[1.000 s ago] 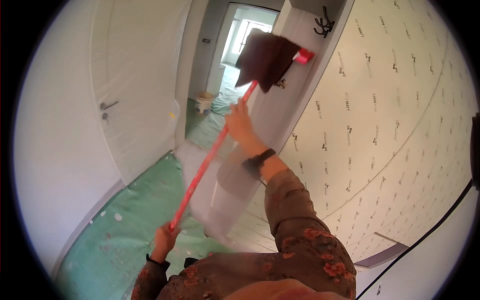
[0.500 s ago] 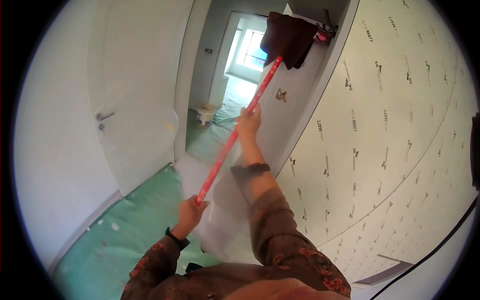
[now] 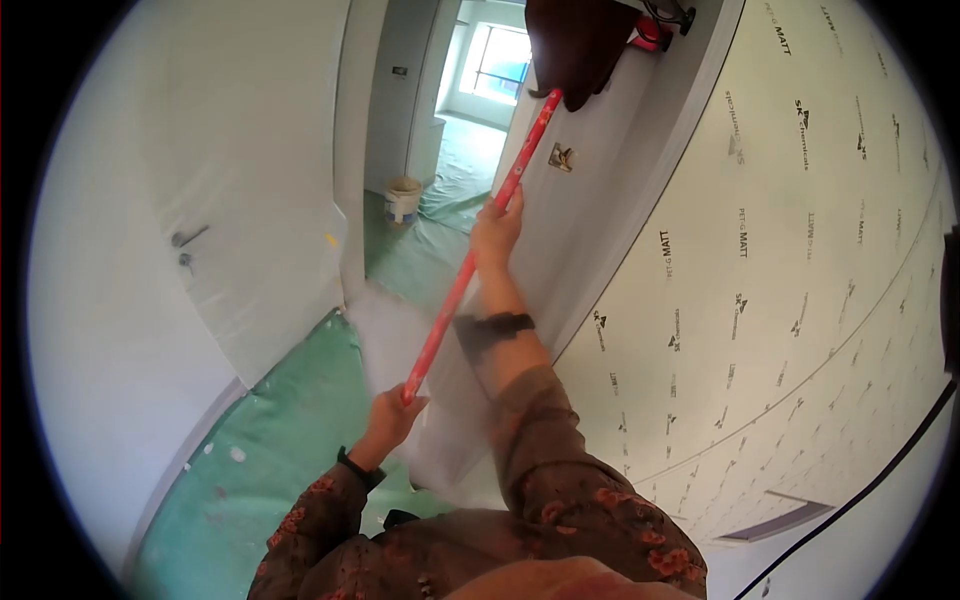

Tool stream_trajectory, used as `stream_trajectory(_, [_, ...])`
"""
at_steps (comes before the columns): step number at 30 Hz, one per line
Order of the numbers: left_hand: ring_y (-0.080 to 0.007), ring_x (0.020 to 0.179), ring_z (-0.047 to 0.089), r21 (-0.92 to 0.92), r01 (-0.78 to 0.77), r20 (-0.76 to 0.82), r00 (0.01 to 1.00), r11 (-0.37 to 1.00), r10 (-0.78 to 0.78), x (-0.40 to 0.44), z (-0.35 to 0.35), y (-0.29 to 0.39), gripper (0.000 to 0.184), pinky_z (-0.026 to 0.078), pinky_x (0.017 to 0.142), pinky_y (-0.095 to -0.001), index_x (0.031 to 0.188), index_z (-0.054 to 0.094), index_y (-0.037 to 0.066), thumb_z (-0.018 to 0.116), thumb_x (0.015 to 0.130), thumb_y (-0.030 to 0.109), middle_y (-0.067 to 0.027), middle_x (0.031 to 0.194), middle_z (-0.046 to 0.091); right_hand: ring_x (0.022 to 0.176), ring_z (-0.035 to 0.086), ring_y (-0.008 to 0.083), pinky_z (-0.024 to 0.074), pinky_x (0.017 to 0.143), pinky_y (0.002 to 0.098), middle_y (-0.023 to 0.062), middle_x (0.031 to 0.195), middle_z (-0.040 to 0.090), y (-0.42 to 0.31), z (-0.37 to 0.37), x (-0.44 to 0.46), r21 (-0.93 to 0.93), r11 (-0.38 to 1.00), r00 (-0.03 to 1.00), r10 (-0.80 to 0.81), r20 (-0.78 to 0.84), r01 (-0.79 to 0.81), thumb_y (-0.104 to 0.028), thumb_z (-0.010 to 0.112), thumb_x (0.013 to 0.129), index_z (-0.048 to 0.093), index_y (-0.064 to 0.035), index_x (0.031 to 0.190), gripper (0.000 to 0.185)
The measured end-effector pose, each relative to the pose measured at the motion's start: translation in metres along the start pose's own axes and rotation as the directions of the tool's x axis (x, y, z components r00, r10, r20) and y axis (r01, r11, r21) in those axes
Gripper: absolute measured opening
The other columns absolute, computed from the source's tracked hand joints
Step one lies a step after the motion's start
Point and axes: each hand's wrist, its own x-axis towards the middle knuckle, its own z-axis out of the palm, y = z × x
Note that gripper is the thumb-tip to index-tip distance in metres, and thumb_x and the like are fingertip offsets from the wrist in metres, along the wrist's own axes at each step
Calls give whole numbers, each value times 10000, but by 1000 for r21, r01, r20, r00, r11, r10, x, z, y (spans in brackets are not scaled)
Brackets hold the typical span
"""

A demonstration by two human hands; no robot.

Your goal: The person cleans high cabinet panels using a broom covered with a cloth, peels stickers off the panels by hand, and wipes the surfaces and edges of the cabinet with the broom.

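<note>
Both my hands are wrapped round a long red pole [image 3: 448, 308] that slants up and away from me. My left hand [image 3: 392, 422] grips its lower end, while my right hand [image 3: 497, 235] holds it higher up, near the middle. A dark brown cloth [image 3: 580, 45] hangs over the pole's far end, hiding whatever is under it, and is cut off by the top of the view. It lies over or in front of the upper part of a pale recess; whether it touches the surface I cannot tell.
Green sheeting [image 3: 240, 490] covers the floor. On the left is a pale door [image 3: 250, 200] with a handle; farther off stands a white bucket [image 3: 403, 200]. Printed-film panels [image 3: 720, 300] line the right. Wires poke from a wall box [image 3: 562, 157], and a black cable [image 3: 860, 490] runs lower right.
The cloth and the pole's far end sit slightly higher in the view, and the surroundings have shifted as my head turned. Both hands keep their grip on the pole.
</note>
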Motion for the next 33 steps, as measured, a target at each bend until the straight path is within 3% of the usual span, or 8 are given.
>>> stream_trajectory(3, [-256,498,464,-35,2,14,1000,999,-2,-17,-3,-23,282,402,518,-376,740,542,-10,675,768,237,-149,556,480,1116,506,364,396,933,378,246,1245,487,17,1,-29,7,1000,1000,10,9,-10,-137,513,866,316,24,1341,539])
stream_trajectory(9, [-356,574,546,32,77,127,989,996,-81,-65,-16,-78,293,419,546,-413,786,570,0,658,773,280,-192,610,535,1156,485,348,379,960,367,250,1271,466,28,-4,-112,-166,986,999,32,-28,-36,-150,501,864,304,28,1347,551])
stream_trajectory(13, [-342,570,537,58,132,145,980,990,-139,-99,-29,-96,292,414,545,-407,792,573,11,661,771,288,-178,612,534,1114,510,347,392,945,368,247,1267,471,44,-2,-157,-150,988,999,28,-31,-32,-153,493,871,308,27,1345,540])
stream_trajectory(15, [-348,588,547,60,151,133,978,987,-158,-113,-34,-110,289,415,549,-414,797,574,17,666,768,290,-180,628,550,833,617,287,502,736,361,186,1050,583,40,-4,-176,-205,978,999,19,-51,-29,-142,483,877,286,-20,1368,543])
stream_trajectory(16, [-348,588,547,64,155,142,976,986,-163,-120,-35,-117,289,415,549,-414,797,574,17,666,768,290,-180,628,550,833,617,287,502,736,361,186,1050,583,39,-7,-184,-210,977,998,28,-55,-39,-142,483,877,286,-20,1368,543])
stream_trajectory(18, [-360,607,560,105,163,123,977,981,-176,-131,-42,-122,293,419,554,-423,798,577,19,664,769,297,-184,639,562,517,551,185,476,462,316,95,770,561,19,-12,-196,-33,932,928,363,80,-361,-118,482,876,241,-93,1398,575])
stream_trajectory(21, [-368,630,574,159,145,119,979,977,-165,-149,-46,-138,297,423,561,-431,799,585,29,667,766,313,-186,653,576,402,457,117,400,348,264,38,639,474,32,-12,-215,136,863,872,471,135,-487,-99,485,871,193,-144,1413,618])
stream_trajectory(33, [-388,678,581,247,257,154,941,934,-300,-195,-36,-178,330,429,588,-455,763,583,39,667,743,357,-185,666,590,420,496,146,448,379,289,53,645,501,90,-40,-283,187,807,820,507,268,-560,-92,487,852,164,-139,1417,652])
